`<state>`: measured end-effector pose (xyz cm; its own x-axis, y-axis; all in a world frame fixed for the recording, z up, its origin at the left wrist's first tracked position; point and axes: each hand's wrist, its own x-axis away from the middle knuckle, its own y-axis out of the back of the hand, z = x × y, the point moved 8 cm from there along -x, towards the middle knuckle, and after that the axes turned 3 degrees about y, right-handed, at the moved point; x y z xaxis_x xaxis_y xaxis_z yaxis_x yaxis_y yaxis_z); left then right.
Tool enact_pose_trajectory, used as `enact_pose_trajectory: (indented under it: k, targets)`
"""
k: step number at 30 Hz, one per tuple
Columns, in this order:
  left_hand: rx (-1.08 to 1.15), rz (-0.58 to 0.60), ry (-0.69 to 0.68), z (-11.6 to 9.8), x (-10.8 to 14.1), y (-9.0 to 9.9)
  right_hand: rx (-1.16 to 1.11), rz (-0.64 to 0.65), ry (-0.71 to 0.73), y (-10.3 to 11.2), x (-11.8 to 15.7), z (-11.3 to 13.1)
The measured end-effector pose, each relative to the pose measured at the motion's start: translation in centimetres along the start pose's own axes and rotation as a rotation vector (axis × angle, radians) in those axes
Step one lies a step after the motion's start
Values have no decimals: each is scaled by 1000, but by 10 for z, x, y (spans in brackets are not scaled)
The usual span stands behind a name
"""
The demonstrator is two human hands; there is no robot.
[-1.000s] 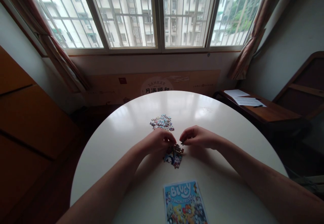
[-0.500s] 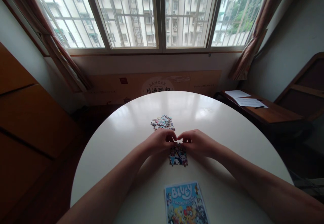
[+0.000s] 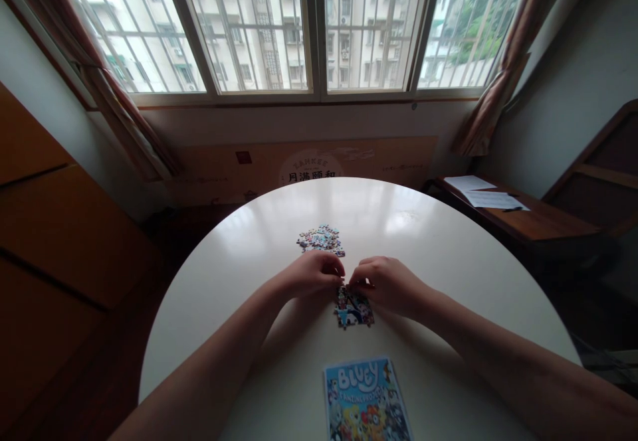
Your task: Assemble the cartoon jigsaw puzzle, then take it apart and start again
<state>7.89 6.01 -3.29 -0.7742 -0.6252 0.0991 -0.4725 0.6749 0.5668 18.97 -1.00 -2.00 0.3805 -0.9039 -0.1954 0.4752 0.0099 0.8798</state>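
Observation:
A small joined section of jigsaw puzzle lies on the white table, dark with blue and white patches. My left hand is at its upper left corner, thumb and fingers curled closed on its edge. From the right, my right hand pinches at the top edge; a small puzzle piece seems to be between its fingertips, mostly hidden. The fingertips of both hands nearly meet. Just beyond my left hand is a pile of loose puzzle pieces.
A blue Bluey picture card lies on the round white table nearest me. At the right, a wooden side table holds papers and a pen. A barred window and curtains are behind.
My right hand has turned and its fingers have come down closer to the puzzle's top edge. The joined section has shifted slightly right and tilted. My left hand has moved slightly left.

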Motion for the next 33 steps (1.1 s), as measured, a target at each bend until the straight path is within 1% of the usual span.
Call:
enact_pose_trajectory:
  k: [3,6,10,13,16,21,26,33]
  targets:
    - [18,-9,14,3,-1,0,16,-2,-3,0,1,2]
    - [-22,-39,-22,0,-1,1,29,10,-26,-1,1,1]
    - [-275,-133,-155,-18,6,8,52,-1,-46,0,2,-1]
    - [-399,-100,-214,-30,13,5,33,-16,-50,-1,2,-1]
    - [-494,-70,-208,-35,17,0,-18,-21,-63,-1,1,-3]
    - [-609,-81,-162,-30,15,-6,-116,-20,-90,-4,-1,-9]
    - [-593,-68,-137,-23,12,-7,-274,-4,-131,-9,-2,-19]
    - [-547,-61,-119,-20,11,-7,-389,31,-157,-14,-4,-26]
